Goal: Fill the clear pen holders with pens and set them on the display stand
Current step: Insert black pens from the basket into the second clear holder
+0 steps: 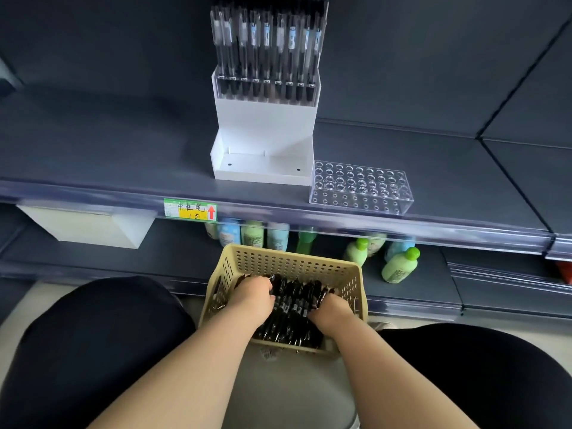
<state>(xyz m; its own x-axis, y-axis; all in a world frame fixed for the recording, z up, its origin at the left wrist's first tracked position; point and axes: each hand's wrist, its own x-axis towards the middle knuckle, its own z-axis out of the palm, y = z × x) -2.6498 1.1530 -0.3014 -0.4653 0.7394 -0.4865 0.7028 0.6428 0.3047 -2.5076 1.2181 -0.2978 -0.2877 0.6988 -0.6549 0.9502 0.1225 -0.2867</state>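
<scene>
A beige perforated basket (294,261) sits low in front of me, full of black pens (294,308). My left hand (252,297) and my right hand (332,311) are both down in the basket, fingers curled into the pile of pens. On the shelf above stands a white stepped display stand (264,125). Its upper step carries a clear pen holder filled with upright pens (266,51); its lower step is bare. An empty clear pen holder (362,187) with rows of holes lies on the shelf just right of the stand.
The dark shelf (108,144) has a clear front rail with a green and yellow price tag (190,209). Below it stand several green and blue bottles (399,264) and a white box (89,224). My knees flank the basket.
</scene>
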